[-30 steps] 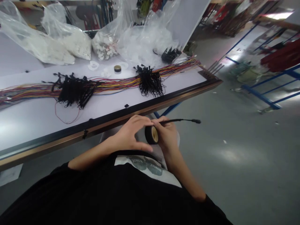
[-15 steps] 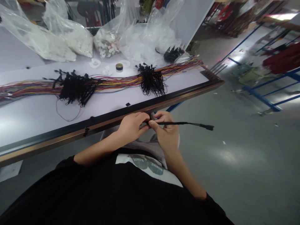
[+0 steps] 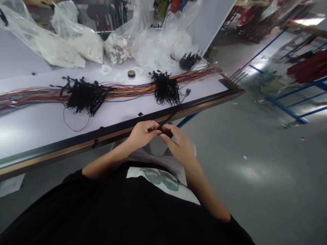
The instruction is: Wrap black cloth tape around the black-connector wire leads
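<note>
A thin black cable (image 3: 166, 119) slants up and to the right from between my hands, past the bench edge. A blurred dark connector (image 3: 188, 92) shows at its far end, over the white bench top. My left hand (image 3: 142, 134) is closed, pinching the cable's near end between thumb and fingers. Close against it, my right hand (image 3: 180, 143) has its thumb and fingers curled round the same spot, where something dark shows between them. The fingers hide the exact grip.
Long coloured wires (image 3: 127, 90) run along the bench, with two black connector bundles (image 3: 85, 97) on them. A tape roll (image 3: 131, 74) stands behind, before clear plastic bags (image 3: 89, 46) of white parts. The bench's brown edge (image 3: 63, 153) lies just beyond my hands.
The cable, which pointed right across the floor side, has swung up and away over the bench edge. My right hand has turned slightly; both hands remain close together.
</note>
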Tool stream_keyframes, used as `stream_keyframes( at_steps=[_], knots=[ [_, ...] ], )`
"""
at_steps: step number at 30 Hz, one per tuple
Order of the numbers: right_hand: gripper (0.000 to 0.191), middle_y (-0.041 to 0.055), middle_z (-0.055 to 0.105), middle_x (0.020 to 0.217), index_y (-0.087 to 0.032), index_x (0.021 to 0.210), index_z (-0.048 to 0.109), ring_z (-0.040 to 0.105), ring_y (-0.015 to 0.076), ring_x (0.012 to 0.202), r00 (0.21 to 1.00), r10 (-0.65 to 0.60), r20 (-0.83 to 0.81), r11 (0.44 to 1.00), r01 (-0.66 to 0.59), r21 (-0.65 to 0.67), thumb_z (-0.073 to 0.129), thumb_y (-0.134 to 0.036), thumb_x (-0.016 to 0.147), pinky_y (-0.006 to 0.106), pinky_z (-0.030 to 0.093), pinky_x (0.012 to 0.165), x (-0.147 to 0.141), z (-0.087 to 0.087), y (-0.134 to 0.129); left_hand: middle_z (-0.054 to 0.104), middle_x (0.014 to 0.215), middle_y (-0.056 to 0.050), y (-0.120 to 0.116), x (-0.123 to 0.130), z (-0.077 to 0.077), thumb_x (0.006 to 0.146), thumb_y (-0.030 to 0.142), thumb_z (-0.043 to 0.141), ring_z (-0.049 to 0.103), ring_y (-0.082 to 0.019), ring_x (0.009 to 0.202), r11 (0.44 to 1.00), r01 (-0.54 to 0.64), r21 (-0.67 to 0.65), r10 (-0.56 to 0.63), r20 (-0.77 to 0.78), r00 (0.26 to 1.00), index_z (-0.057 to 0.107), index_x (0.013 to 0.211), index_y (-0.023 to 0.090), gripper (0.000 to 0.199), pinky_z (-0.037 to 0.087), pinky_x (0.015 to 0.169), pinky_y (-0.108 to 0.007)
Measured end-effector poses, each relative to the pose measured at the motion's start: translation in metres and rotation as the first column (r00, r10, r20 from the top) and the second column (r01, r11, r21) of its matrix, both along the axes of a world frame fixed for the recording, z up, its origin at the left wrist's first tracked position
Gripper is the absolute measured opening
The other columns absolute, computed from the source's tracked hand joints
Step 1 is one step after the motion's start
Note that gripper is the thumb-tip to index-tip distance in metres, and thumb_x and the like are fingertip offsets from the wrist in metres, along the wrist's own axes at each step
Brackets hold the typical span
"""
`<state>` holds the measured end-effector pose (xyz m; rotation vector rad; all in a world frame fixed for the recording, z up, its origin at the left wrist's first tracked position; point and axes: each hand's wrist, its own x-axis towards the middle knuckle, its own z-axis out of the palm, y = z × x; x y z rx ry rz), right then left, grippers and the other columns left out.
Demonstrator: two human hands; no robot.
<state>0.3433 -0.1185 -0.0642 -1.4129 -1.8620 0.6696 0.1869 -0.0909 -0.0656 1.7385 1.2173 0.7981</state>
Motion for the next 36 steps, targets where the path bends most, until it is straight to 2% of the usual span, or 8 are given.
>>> stream_keyframes(
  at_steps=[4, 8, 12, 16, 21, 25, 33, 36],
  knots=[
    [0.029, 0.0085, 0.073, 0.099, -0.022, 0.109, 0.062, 0.064, 0.0248, 0.083, 0.939, -0.007, 0.345, 0.998, -0.015, 0.061, 0.047, -0.032, 0.086, 0.042, 0.04, 0.081, -0.002, 0.006, -0.004, 0.048, 0.059, 0.005, -0.003, -0.003, 0.008, 0.073, 0.021, 0.057, 0.043, -0.007, 0.055, 0.979, 0.006, -0.202, 0.035, 0.2, 0.979, 0.053, 0.064, 0.015, 0.012, 0.034, 0.053, -0.02],
    [0.034, 0.0099, 0.075, 0.094, -0.02, 0.116, 0.06, 0.065, 0.0253, 0.082, 0.862, -0.025, 0.506, 0.998, -0.003, 0.055, 0.044, -0.026, 0.087, 0.041, 0.035, 0.08, -0.004, 0.006, -0.002, 0.052, 0.059, 0.004, -0.006, -0.001, 0.007, 0.073, 0.021, 0.058, 0.048, -0.007, 0.055, 0.969, 0.034, -0.245, 0.03, 0.253, 0.967, 0.056, 0.065, 0.015, 0.011, 0.041, 0.057, -0.021],
    [0.033, 0.0072, 0.075, 0.093, -0.023, 0.114, 0.061, 0.065, 0.0232, 0.082, 0.854, 0.036, 0.518, 0.999, -0.049, 0.01, 0.043, -0.023, 0.087, 0.039, 0.034, 0.083, -0.002, 0.0, 0.005, 0.067, 0.075, 0.0, -0.003, -0.001, -0.004, 0.072, 0.019, 0.062, 0.062, -0.014, 0.074, 0.995, 0.0, -0.095, 0.012, 0.132, 0.991, 0.065, 0.074, 0.016, 0.004, 0.05, 0.075, -0.028],
    [0.034, 0.0084, 0.074, 0.101, -0.022, 0.115, 0.061, 0.066, 0.0243, 0.091, 0.842, 0.042, 0.538, 0.999, -0.026, -0.036, 0.041, -0.023, 0.088, 0.042, 0.032, 0.091, -0.002, -0.008, 0.007, 0.072, 0.101, -0.004, -0.001, -0.001, -0.013, 0.078, 0.016, 0.058, 0.066, -0.02, 0.096, 0.999, -0.019, 0.051, 0.021, -0.03, 0.999, 0.07, 0.089, 0.02, 0.016, 0.049, 0.092, -0.034],
    [0.038, 0.0103, 0.075, 0.096, -0.02, 0.123, 0.058, 0.067, 0.0255, 0.091, 0.788, 0.022, 0.616, 1.0, -0.014, -0.018, 0.041, -0.023, 0.089, 0.044, 0.031, 0.093, -0.004, -0.014, 0.004, 0.072, 0.101, -0.011, -0.003, 0.004, -0.017, 0.084, 0.018, 0.05, 0.067, -0.024, 0.094, 0.994, 0.07, 0.084, -0.042, -0.297, 0.954, 0.065, 0.099, 0.015, 0.022, 0.05, 0.088, -0.037],
    [0.038, 0.0102, 0.075, 0.089, -0.02, 0.124, 0.058, 0.066, 0.0251, 0.087, 0.733, 0.016, 0.68, 0.999, -0.034, 0.013, 0.042, -0.024, 0.089, 0.044, 0.03, 0.093, -0.003, -0.016, 0.003, 0.07, 0.094, -0.014, -0.006, 0.008, -0.021, 0.085, 0.017, 0.046, 0.067, -0.023, 0.086, 0.995, 0.076, 0.061, -0.046, -0.393, 0.918, 0.059, 0.108, 0.011, 0.027, 0.052, 0.078, -0.034],
    [0.045, 0.0099, 0.075, 0.093, -0.02, 0.129, 0.054, 0.063, 0.0235, 0.087, 0.702, 0.061, 0.709, 0.987, -0.15, 0.063, 0.041, -0.016, 0.086, 0.046, 0.028, 0.094, 0.002, -0.013, 0.0, 0.065, 0.064, -0.002, -0.003, 0.005, -0.016, 0.077, 0.01, 0.049, 0.063, -0.014, 0.064, 0.957, 0.155, -0.246, -0.147, 0.051, 0.988, 0.057, 0.066, 0.014, 0.014, 0.051, 0.066, -0.026],
    [0.046, 0.0084, 0.075, 0.092, -0.023, 0.129, 0.054, 0.063, 0.0235, 0.088, 0.709, 0.061, 0.702, 0.984, -0.16, 0.076, 0.042, -0.013, 0.085, 0.047, 0.029, 0.095, 0.003, -0.011, 0.0, 0.066, 0.064, -0.002, -0.001, 0.003, -0.013, 0.074, 0.014, 0.056, 0.063, -0.014, 0.064, 0.937, 0.19, -0.292, -0.169, 0.099, 0.981, 0.06, 0.063, 0.014, 0.012, 0.051, 0.067, -0.026]
  ],
)
